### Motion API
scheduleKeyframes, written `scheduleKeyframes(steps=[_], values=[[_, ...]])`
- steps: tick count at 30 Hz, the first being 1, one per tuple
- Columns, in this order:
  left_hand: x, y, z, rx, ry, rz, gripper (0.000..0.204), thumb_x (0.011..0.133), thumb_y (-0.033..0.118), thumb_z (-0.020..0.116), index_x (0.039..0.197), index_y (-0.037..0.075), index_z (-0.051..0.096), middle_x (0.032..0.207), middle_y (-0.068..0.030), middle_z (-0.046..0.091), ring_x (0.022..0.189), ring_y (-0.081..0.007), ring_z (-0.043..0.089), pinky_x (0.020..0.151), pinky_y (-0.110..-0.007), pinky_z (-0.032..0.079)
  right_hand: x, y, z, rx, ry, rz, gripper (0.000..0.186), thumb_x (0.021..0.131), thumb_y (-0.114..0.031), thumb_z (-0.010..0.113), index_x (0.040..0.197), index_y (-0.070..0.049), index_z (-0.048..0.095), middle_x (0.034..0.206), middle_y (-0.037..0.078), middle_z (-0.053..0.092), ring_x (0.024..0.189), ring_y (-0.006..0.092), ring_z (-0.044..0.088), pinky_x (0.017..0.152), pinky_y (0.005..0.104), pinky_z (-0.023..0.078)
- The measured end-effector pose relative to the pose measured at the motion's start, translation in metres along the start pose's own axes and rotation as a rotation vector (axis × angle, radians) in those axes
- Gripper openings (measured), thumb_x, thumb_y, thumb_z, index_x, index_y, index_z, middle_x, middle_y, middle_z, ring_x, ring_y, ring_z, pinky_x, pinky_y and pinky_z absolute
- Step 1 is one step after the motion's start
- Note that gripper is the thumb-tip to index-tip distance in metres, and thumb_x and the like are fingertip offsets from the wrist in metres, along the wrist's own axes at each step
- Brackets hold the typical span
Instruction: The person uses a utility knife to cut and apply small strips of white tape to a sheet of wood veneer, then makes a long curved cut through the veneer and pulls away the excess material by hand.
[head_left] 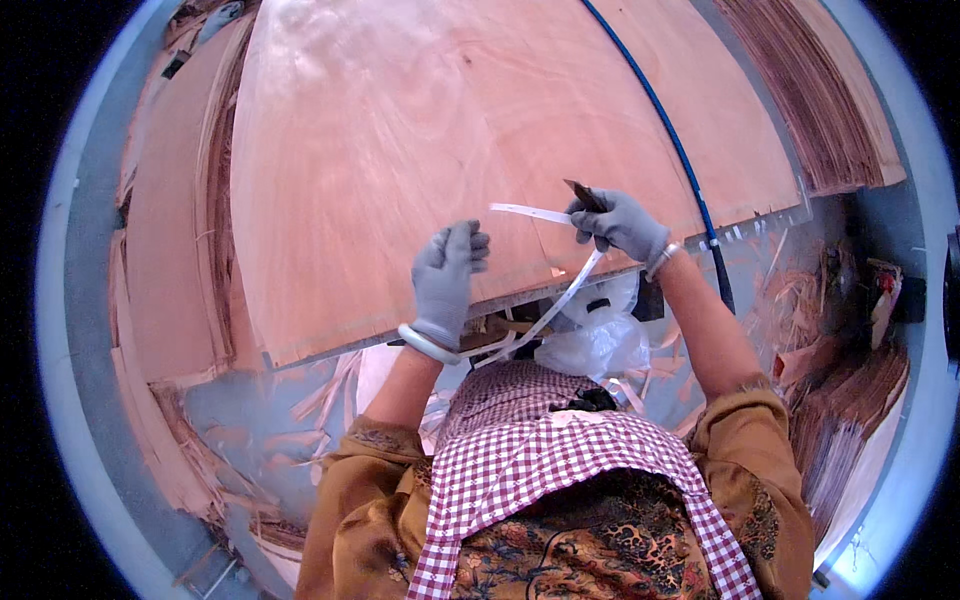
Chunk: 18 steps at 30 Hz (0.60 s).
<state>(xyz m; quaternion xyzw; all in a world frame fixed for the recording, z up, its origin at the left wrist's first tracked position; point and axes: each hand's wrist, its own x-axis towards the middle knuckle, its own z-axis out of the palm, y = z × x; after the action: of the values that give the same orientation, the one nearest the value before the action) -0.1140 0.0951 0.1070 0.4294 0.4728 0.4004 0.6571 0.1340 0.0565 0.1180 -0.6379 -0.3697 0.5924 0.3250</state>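
A broad, pinkish-brown wood sheet was spread before the worker, its near edge turned toward the body. Left of the sheet, a tall stack of thin boards was seen; right of its far part, a second, darker-edged stack was placed, and a lower pile of layered wood was set beyond its near right corner. A red-and-white checked apron was worn just off the sheet's near edge. Torn wood scraps were strewn below that edge. A dark blue hose was laid lengthwise over the sheet's right part, its black end hung past the near edge. A clear plastic bag was seen below the near edge.

Both hands were gloved in grey. The left hand was held over the sheet's near edge, half-opened, its fingers loosely bent. Farther right over the sheet, the right hand was closed around a white strip and a small, dark, pointed tool. The strip's free end was suspended above the sheet, between the hands; its other length was trailed down past the near edge. A white bangle was worn on the left wrist, just off that edge.
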Motion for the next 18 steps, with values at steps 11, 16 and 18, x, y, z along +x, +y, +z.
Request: scheduleKeyframes(steps=[11, 16, 18], values=[[0.031, -0.051, 0.044, 1.441, -0.238, 0.714, 0.053, 0.085, 0.037, 0.049, 0.128, 0.006, 0.044, 0.126, -0.0164, 0.047, 0.117, -0.0304, 0.043, 0.102, -0.043, 0.027, 0.040, 0.040, -0.023, 0.004, -0.049, -0.001, 0.011, 0.079, -0.008, 0.061, 0.089, -0.004, 0.057, 0.069, 0.000, 0.055, 0.057, 0.0084, 0.052, 0.048, 0.0227, 0.040], [0.032, -0.051, 0.043, 1.471, -0.224, 0.729, 0.055, 0.080, 0.040, 0.054, 0.126, 0.010, 0.046, 0.122, -0.0134, 0.049, 0.114, -0.0289, 0.044, 0.098, -0.045, 0.029, 0.006, 0.028, -0.014, 0.053, -0.092, 0.101, 0.014, 0.081, -0.008, 0.061, 0.093, -0.003, 0.056, 0.070, 0.001, 0.056, 0.057, 0.0083, 0.053, 0.048, 0.0242, 0.044], [0.031, -0.055, 0.039, 1.468, -0.196, 0.741, 0.052, 0.079, 0.038, 0.056, 0.122, 0.010, 0.050, 0.120, -0.0125, 0.049, 0.113, -0.0284, 0.044, 0.098, -0.045, 0.030, -0.010, 0.004, 0.004, 0.048, -0.192, 0.135, 0.017, 0.081, -0.010, 0.062, 0.096, -0.003, 0.058, 0.071, 0.002, 0.057, 0.056, 0.0075, 0.054, 0.048, 0.0240, 0.045]])
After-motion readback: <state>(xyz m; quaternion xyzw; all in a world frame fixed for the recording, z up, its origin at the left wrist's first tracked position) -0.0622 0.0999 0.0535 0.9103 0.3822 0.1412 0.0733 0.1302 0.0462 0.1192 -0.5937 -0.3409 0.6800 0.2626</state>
